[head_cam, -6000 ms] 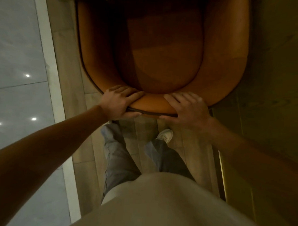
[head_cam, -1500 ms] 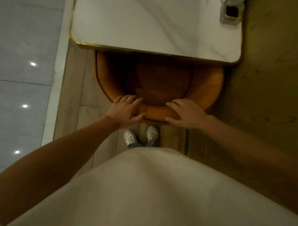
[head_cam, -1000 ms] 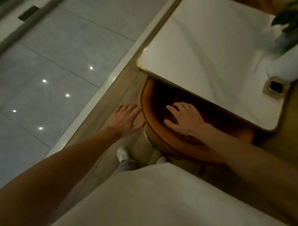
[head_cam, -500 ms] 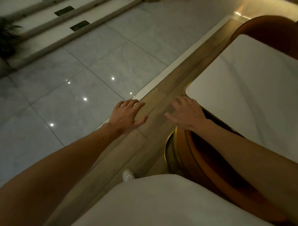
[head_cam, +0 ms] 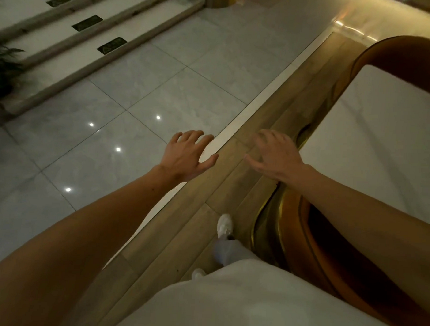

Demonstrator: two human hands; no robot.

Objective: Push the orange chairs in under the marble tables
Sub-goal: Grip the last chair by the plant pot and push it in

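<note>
Both hands now off the orange chair (head_cam: 311, 241), left hand (head_cam: 186, 157) and right hand (head_cam: 276, 156) spread, empty.

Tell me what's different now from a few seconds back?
Both hands have let go of the chair: the left hand and right hand now hang open over the floor. The person has turned left, away from it. The chair stays tucked under the table.

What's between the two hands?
Only bare wooden floor shows between the left hand and the right hand in the head view; both hold nothing.
</note>
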